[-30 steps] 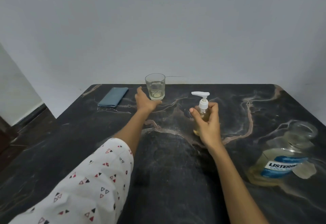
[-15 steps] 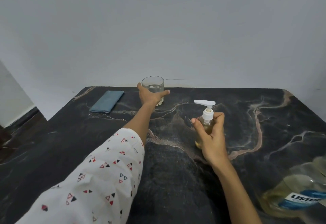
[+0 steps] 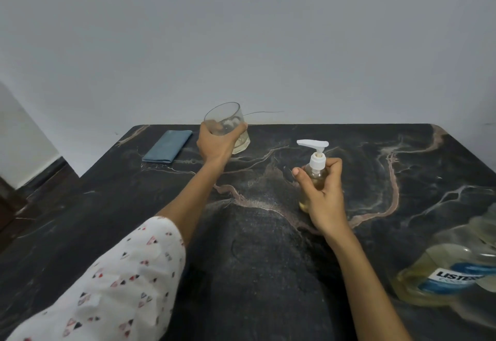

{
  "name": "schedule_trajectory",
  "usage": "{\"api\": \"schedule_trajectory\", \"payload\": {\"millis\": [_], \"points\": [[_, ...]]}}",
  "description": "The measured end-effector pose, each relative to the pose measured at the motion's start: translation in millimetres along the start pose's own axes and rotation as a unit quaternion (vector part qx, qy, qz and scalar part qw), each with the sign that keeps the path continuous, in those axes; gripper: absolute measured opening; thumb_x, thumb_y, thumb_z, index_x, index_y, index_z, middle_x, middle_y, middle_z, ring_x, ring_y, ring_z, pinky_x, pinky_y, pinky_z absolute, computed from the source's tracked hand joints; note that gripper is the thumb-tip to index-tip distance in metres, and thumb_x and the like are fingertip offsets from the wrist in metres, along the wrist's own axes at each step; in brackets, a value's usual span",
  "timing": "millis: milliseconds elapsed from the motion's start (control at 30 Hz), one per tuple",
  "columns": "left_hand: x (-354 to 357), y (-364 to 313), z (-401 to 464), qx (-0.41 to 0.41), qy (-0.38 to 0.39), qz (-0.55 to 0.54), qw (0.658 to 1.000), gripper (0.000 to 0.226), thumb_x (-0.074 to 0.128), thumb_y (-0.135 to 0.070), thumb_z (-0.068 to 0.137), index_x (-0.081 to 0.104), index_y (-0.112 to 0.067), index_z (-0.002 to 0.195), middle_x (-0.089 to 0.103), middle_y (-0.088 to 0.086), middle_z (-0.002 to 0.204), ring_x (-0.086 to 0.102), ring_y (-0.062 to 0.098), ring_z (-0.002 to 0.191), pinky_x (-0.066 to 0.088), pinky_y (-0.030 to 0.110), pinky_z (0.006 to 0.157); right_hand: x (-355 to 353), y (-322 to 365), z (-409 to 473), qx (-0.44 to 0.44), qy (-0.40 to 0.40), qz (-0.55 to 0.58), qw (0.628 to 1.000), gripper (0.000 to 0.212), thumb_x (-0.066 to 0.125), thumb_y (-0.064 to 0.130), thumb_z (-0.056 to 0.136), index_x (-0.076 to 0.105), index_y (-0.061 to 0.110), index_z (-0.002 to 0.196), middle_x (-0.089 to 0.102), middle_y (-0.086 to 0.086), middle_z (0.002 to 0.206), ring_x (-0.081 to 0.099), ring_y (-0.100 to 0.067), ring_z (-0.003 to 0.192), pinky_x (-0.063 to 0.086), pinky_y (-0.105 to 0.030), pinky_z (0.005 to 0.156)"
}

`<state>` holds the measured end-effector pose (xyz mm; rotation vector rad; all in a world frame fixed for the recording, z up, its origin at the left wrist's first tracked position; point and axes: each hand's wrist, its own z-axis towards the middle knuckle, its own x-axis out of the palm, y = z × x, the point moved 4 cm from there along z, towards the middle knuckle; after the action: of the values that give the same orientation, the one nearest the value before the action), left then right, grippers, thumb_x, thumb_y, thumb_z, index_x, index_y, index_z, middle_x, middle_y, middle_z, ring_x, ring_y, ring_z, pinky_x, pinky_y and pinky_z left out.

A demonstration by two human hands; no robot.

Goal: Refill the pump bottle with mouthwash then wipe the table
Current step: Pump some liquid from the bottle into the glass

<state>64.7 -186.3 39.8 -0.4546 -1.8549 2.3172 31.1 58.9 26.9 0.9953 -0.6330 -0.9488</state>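
Left hand [image 3: 214,145] is gripping the tilted glass [image 3: 228,125] near the counter's far edge; right hand [image 3: 323,195] is clasping the upright pump bottle [image 3: 316,171], pump on.

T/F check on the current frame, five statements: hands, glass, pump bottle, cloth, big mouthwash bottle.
1. The left hand grips the glass, which is tilted. True.
2. The pump bottle has its pump head removed. False: the white pump is on, and the right hand holds the bottle.
3. The blue cloth lies folded at the table's far left. True.
4. The mouthwash bottle is in the right hand. False: it sits untouched at the table's right edge.
5. The glass is empty. False: pale liquid shows at its bottom.
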Motion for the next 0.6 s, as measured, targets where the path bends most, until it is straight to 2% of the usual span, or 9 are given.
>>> {"api": "schedule_trajectory", "payload": {"millis": [100, 267, 333, 467, 600], "points": [[-35.8, -16.6, -16.2, 0.062, 0.017, 0.018, 0.998, 0.049, 0.081, -0.054, 0.051, 0.047, -0.035, 0.080, 0.055, -0.015, 0.089, 0.055, 0.005, 0.086, 0.038, 0.018, 0.065, -0.4, 0.4, 0.2, 0.000, 0.001, -0.003, 1.000, 0.033, 0.063, 0.011, 0.088, 0.034, 0.026, 0.090, 0.049, 0.004, 0.080, 0.048, 0.009, 0.063, 0.039, -0.005, 0.061], [-102.7, -20.6, -55.5, 0.123, 0.056, 0.051, 0.990, 0.059, 0.086, -0.043, 0.056, 0.053, -0.028, 0.102, 0.055, -0.021, 0.095, 0.055, -0.002, 0.089, 0.041, 0.012, 0.069, -0.4, 1.1, 0.1, 0.004, 0.005, -0.018, 1.000, 0.033, 0.063, 0.014, 0.089, 0.033, 0.028, 0.091, 0.051, 0.005, 0.081, 0.049, 0.010, 0.064, 0.039, -0.004, 0.063], [-122.1, -12.8, -72.5, 0.113, 0.069, 0.055, 0.990, 0.062, 0.087, -0.040, 0.054, 0.053, -0.026, 0.105, 0.057, -0.018, 0.097, 0.056, -0.003, 0.088, 0.043, 0.011, 0.067, -1.1, 0.9, -0.7, 0.009, 0.013, -0.023, 1.000, 0.033, 0.062, 0.014, 0.089, 0.032, 0.028, 0.093, 0.051, 0.004, 0.083, 0.049, 0.011, 0.064, 0.040, -0.004, 0.063], [-139.6, 8.7, -100.3, 0.074, 0.070, 0.040, 0.994, 0.065, 0.089, -0.038, 0.050, 0.055, -0.027, 0.104, 0.060, -0.015, 0.097, 0.061, 0.004, 0.089, 0.045, 0.013, 0.066, -2.5, 1.2, -2.1, 0.019, 0.027, -0.045, 0.998, 0.035, 0.061, 0.012, 0.089, 0.030, 0.019, 0.103, 0.051, 0.004, 0.087, 0.052, 0.013, 0.067, 0.042, -0.004, 0.064], [-135.8, 23.2, -114.0, 0.065, 0.073, 0.023, 0.995, 0.068, 0.092, -0.037, 0.046, 0.057, -0.026, 0.104, 0.063, -0.011, 0.099, 0.063, 0.010, 0.093, 0.052, 0.023, 0.075, -2.9, 2.1, -4.1, 0.017, 0.035, -0.059, 0.998, 0.036, 0.061, 0.010, 0.089, 0.029, 0.017, 0.105, 0.050, 0.004, 0.089, 0.053, 0.014, 0.069, 0.043, -0.004, 0.066]]}}
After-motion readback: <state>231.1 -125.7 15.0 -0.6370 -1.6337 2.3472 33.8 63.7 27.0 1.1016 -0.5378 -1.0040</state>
